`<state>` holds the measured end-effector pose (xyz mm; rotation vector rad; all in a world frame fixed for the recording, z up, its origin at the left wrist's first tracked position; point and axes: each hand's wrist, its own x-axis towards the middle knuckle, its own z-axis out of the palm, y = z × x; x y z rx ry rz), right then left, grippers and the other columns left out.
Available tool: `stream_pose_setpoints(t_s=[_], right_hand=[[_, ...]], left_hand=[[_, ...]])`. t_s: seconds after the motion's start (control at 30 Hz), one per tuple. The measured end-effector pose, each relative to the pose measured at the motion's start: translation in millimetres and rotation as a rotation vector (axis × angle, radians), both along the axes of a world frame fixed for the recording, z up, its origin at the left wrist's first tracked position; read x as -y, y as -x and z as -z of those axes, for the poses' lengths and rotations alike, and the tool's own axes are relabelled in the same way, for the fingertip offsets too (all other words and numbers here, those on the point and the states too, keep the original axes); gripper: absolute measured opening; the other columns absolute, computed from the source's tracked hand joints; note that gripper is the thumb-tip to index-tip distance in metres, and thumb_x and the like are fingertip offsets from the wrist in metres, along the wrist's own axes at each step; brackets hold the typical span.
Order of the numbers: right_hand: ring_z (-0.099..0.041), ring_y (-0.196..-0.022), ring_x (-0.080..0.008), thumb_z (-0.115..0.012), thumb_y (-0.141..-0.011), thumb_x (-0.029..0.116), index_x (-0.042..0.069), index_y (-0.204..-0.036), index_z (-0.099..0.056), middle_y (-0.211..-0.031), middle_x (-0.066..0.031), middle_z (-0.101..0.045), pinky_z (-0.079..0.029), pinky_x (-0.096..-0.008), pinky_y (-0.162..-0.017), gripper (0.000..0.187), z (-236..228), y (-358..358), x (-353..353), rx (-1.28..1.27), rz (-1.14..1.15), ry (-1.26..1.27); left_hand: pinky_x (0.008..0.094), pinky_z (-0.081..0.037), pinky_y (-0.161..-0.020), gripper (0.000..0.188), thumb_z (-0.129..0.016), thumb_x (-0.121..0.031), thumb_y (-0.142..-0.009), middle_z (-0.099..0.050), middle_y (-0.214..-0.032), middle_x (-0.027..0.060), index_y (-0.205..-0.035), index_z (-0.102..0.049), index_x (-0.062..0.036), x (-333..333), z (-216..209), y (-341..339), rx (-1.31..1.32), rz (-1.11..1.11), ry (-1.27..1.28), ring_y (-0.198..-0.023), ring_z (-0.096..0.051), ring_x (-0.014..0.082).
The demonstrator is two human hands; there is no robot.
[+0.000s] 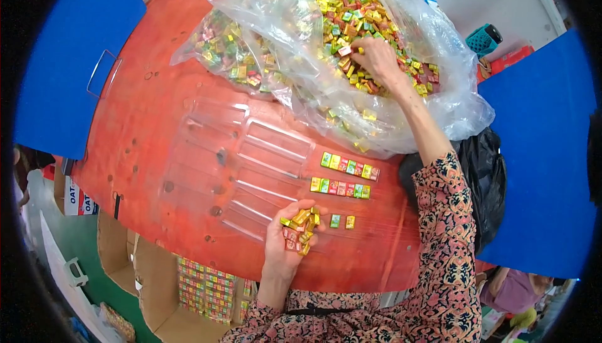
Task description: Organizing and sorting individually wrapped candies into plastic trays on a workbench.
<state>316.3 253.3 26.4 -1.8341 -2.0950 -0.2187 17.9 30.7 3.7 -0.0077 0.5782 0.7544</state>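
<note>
A clear plastic bag [461, 79] lies wide at the far side of the red table, heaped with small wrapped candies [367, 20] in yellow, green and red. My right hand [380, 59] reaches into that heap, its fingertips closed around a small candy. Nearer to me, my left hand [287, 237] is palm up, with its fingers curled round a handful of yellow and red candies [301, 225]. Clear plastic trays [273, 145] with long slots lie left of it. Two rows of candies [340, 187] stand to the right, with two single pieces [350, 222] below them.
A red tabletop [144, 130] runs between two blue panels [75, 54]. A black plastic bag [483, 186] sits by my right sleeve. Below the near edge, an open cardboard box [157, 280] holds packed candies. A teal object [483, 39] stands behind the bag. Another person [515, 290] is at the lower right.
</note>
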Motion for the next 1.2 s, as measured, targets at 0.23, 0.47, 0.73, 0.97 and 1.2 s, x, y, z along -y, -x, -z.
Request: stream_pose_setpoints(t_s=[0.23,0.47,0.73,0.97,1.2], right_hand=[[-0.060,-0.068,-0.0298,-0.064,-0.073,0.024,0.015,-0.094,-0.065,-0.073,-0.0158,-0.061,-0.046,-0.0376,-0.061,0.023,-36.9,-14.3,30.4,0.122,0.025,-0.092],[-0.058,-0.064,-0.0305,-0.059,-0.076,0.019,0.012,-0.089,-0.064,-0.069,-0.0147,-0.059,-0.045,-0.0361,-0.057,0.016,-60.1,9.9,112.8,0.070,-0.112,-0.015],[-0.057,-0.055,-0.0274,-0.052,-0.068,0.009,0.005,-0.071,-0.052,-0.058,-0.0115,-0.052,-0.044,-0.0366,-0.046,0.005,-41.4,77.9,225.6,0.142,-0.580,0.496],[-0.058,-0.057,-0.0254,-0.052,-0.068,0.010,0.002,-0.073,-0.051,-0.062,-0.0101,-0.052,-0.044,-0.0357,-0.045,0.009,-17.1,92.1,245.7,0.248,-0.608,0.480],[-0.059,-0.068,-0.0208,-0.053,-0.069,0.010,0.000,-0.075,-0.053,-0.067,-0.0093,-0.051,-0.047,-0.0305,-0.046,0.012,-18.4,108.8,254.2,0.615,-0.599,0.393]], left_hand=[[0.0258,-0.044,-0.044,0.031,-0.045,-0.023,-0.083,-0.059,-0.094,0.0195,-0.102,-0.054,-0.0003,-2.7,-6.9,3.7,-0.048,-0.020,-0.012,-0.069,-0.058,0.0232],[0.0264,-0.045,-0.044,0.033,-0.041,-0.023,-0.085,-0.057,-0.097,0.0227,-0.105,-0.053,-0.0007,12.1,-0.1,14.5,0.054,-0.044,0.015,-0.072,-0.058,0.0264],[0.0275,-0.046,-0.043,0.033,-0.040,-0.022,-0.085,-0.054,-0.100,0.0250,-0.104,-0.054,0.0008,24.7,5.5,30.9,0.059,-0.090,0.001,-0.075,-0.053,0.0301],[0.0287,-0.046,-0.044,0.032,-0.041,-0.022,-0.085,-0.055,-0.100,0.0246,-0.105,-0.053,0.0001,38.8,-0.4,28.4,0.091,-0.069,0.003,-0.074,-0.056,0.0296],[0.0286,-0.047,-0.045,0.034,-0.040,-0.024,-0.086,-0.056,-0.100,0.0244,-0.106,-0.052,-0.0001,40.8,1.9,25.0,0.106,-0.046,0.024,-0.073,-0.058,0.0290]])
